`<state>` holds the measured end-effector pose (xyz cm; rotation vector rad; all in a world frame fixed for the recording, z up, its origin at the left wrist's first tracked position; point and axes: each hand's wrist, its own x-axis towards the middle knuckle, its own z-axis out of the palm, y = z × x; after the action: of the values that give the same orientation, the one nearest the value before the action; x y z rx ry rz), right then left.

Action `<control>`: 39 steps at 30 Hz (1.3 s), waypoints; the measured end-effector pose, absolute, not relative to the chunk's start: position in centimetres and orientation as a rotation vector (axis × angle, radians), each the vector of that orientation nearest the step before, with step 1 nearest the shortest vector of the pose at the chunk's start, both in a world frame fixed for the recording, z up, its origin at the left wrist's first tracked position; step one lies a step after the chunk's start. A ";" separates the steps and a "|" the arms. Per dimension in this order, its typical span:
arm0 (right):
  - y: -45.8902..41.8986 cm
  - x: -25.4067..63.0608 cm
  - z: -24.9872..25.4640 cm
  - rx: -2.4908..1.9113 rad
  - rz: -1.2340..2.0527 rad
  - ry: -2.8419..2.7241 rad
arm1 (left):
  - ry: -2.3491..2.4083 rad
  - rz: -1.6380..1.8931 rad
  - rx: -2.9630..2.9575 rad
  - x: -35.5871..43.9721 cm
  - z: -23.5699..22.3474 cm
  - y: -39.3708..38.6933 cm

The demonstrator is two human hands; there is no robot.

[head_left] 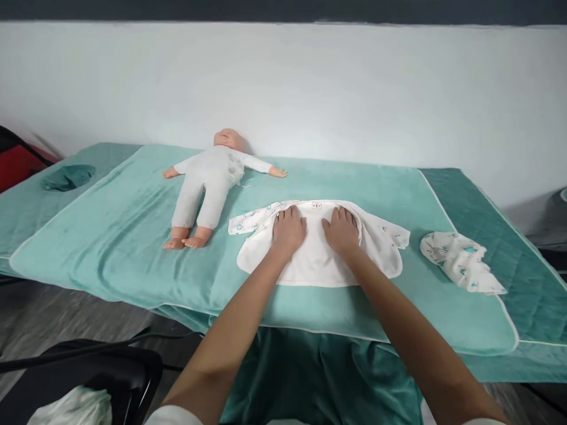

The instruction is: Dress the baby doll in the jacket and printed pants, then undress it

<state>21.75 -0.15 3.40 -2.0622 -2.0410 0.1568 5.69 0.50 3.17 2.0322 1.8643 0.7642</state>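
Though wrinkly, round-cornered white shirt [316, 260]

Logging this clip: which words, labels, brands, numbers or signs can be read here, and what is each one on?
No text can be read.
White baby shirt: a small boxed label at the neckline, between and beyond the two hands, bears dark marks too small to read.
Folded printed cloth item at right: green and dark print, no lettering that can be made out.

Both hands [315, 230] on opened baby top [316, 260] (white, printed slvs), doll [208, 171] lying nearby on green blanket [115, 236].
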 end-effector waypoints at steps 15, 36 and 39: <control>4.8 21.6 4.2 -2.121 0.177 -1.924 | 1.915 0.718 2.054 7.4 3.9 6.1; 3.4 22.9 1.9 -1.901 -0.136 -2.179 | 1.908 0.357 2.387 5.6 2.4 1.8; 1.1 22.8 1.7 -1.825 -0.154 -2.244 | 1.864 0.393 2.429 5.3 2.2 -1.2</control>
<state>22.80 1.15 1.66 -1.8250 -2.2441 -0.1540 5.27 -1.23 2.23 2.4290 1.8641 0.3926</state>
